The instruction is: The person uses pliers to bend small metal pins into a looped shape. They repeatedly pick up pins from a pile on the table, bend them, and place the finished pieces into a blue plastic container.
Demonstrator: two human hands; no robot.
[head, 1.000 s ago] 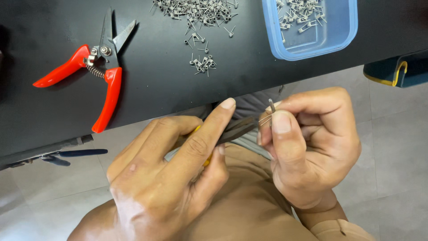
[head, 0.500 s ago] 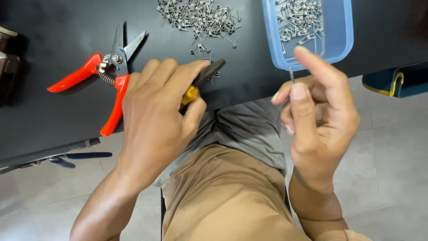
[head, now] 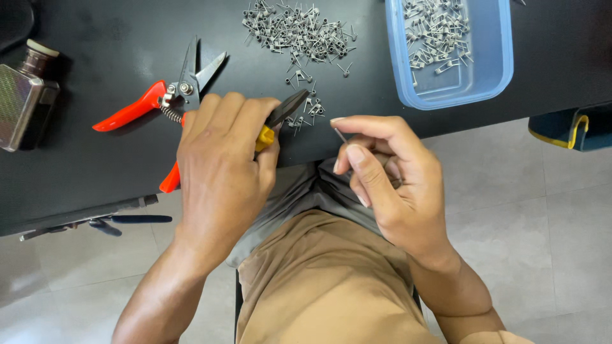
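Risk noted first: the small metal pin (head: 340,135) pinched in the right hand (head: 389,185) sits just off the near edge of the black surface (head: 95,172), over the lap and the tiled floor (head: 529,210); in my judgement a loosened pinch would drop it out of reach, since nothing lies beneath to catch it. A second hazard is the pliers (head: 280,118) in the left hand (head: 220,159): their dark nose points into a few loose pins (head: 306,109) at the surface edge, and a careless sweep could knock these over the side. The red-handled cutters (head: 162,102) lie just beside the left hand's knuckles with blades parted, a likely snag or nick if the hand shifts left. Hand state: the left hand is closed around the yellow-gripped pliers, fingers wrapped over the handles, the nose resting low over the surface; whether the nose is fully closed cannot be told. The right hand is mostly curled, thumb and forefinger pressed together on the pin, which stands tilted between them. Further back, a heap of similar pins (head: 296,32) lies on the surface, well apart from a blue plastic tray (head: 503,70) holding more. A metal flask (head: 25,95) stands at far left.
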